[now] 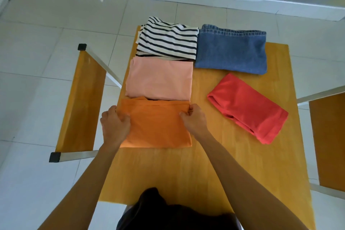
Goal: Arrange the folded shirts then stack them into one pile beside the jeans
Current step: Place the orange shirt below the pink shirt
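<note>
Pale tiled floor [37, 84] all round; wooden table [242, 164] at centre, chairs [82, 102] at nine and three o'clock.

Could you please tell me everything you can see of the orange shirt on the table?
The orange shirt is a plain, soft-looking knit folded into a flat rectangle, with a layered fold along its far edge. It lies at the near end of the left column on the wooden table, its far edge touching the pink shirt. The left hand and right hand grip its far corners.
</note>
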